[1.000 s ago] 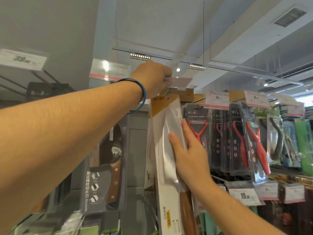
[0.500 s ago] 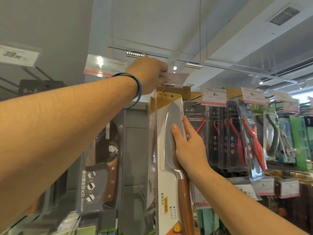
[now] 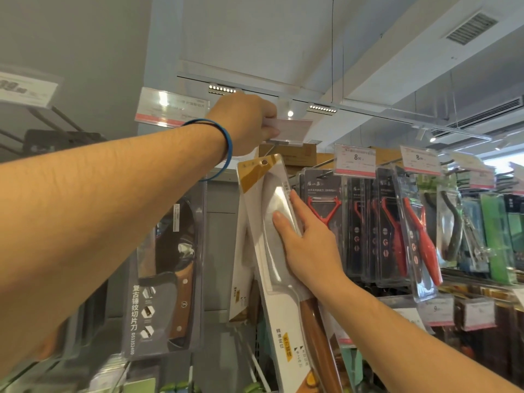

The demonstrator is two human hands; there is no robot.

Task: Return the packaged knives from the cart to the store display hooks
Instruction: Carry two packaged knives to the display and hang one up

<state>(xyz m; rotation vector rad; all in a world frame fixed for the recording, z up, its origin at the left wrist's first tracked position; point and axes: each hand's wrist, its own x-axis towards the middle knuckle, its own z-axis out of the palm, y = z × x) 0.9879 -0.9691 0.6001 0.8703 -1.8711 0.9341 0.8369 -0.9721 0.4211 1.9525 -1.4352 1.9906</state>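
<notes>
My right hand (image 3: 304, 239) grips a white and gold packaged knife (image 3: 279, 279) with a wooden handle, tilted with its top leaning left. The hang hole (image 3: 264, 162) at its top sits just below the price tag holder (image 3: 289, 127). My left hand (image 3: 246, 123), a blue band on its wrist, pinches that clear tag holder and lifts it at the front of the display hook. The hook itself is mostly hidden behind the hand and tag. Another white package (image 3: 241, 265) hangs behind the held one.
A dark packaged cleaver (image 3: 167, 276) hangs at left behind my forearm. Red peelers in dark packs (image 3: 326, 217) hang to the right under price tags (image 3: 355, 160). More packaged tools (image 3: 453, 231) hang further right, with shelf labels (image 3: 479, 313) below.
The knife package has tilted so its top leans left, and its hang hole now shows below the tag. My left hand still holds the tag holder up.
</notes>
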